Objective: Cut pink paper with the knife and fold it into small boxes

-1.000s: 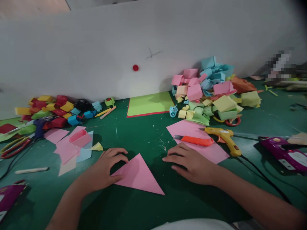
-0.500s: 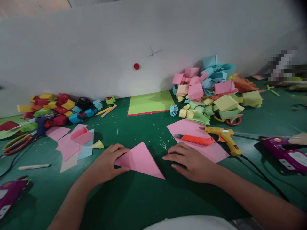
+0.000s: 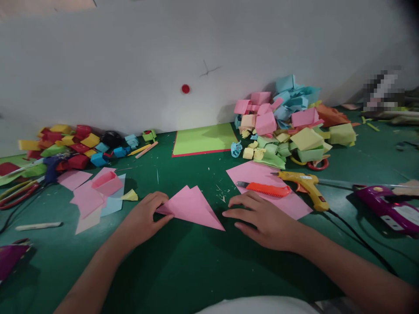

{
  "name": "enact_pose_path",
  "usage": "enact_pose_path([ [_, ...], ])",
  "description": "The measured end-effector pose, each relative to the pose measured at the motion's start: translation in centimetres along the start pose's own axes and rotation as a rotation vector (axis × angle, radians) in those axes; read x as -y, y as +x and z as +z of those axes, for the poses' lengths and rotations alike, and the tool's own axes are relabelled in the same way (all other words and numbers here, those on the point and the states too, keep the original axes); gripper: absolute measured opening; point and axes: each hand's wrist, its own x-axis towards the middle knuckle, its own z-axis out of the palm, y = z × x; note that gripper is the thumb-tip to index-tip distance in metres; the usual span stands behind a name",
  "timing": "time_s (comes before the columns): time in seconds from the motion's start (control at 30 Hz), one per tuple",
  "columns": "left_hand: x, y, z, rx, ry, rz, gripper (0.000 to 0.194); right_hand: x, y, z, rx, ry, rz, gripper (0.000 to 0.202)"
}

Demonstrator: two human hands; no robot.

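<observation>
My left hand (image 3: 149, 220) pinches the left corner of a folded sheet of pink paper (image 3: 193, 208) between thumb and fingers. The paper forms a triangle with two peaks at its top edge, and its right corner points toward my right hand (image 3: 258, 220). That hand rests just right of the paper, fingers apart and slightly curled, with nothing in them. Directly behind it an orange utility knife (image 3: 268, 189) lies on a flat pink sheet (image 3: 294, 207). A yellow glue gun (image 3: 312, 187) lies beside the knife.
A heap of folded paper pieces (image 3: 281, 126) stands at the back right, a smaller colourful pile (image 3: 75, 144) at the back left. Pink scraps (image 3: 88, 196) and scissors (image 3: 19, 196) lie left. A green sheet (image 3: 204, 139) is at the wall; a purple power strip (image 3: 388, 209) sits right.
The pink paper's two layers have shifted apart, so a second peak shows at the top. Its right corner has moved up. My right hand stays open beside it.
</observation>
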Motion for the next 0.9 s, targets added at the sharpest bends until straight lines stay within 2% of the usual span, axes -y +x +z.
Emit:
enact_pose_path([
  [0.23, 0.0, 0.1, 0.3, -0.099, -0.022, 0.127, 0.014, 0.1, 0.0, -0.5, -0.004, -0.026, 0.000, 0.031],
  [0.47, -0.9, 0.4, 0.3, -0.095, -0.109, 0.159, 0.015, -0.1, 0.0, -0.3, 0.019, -0.038, 0.015, 0.027],
  [0.73, -1.6, 0.6, 0.3, -0.063, -0.092, 0.242, 0.025, -0.2, -0.1, 0.0, 0.025, -0.020, 0.006, 0.025],
  [0.9, -2.0, 0.7, 0.3, -0.055, -0.057, 0.254, 0.025, -0.2, -0.1, 0.1, 0.036, -0.015, 0.001, 0.025],
])
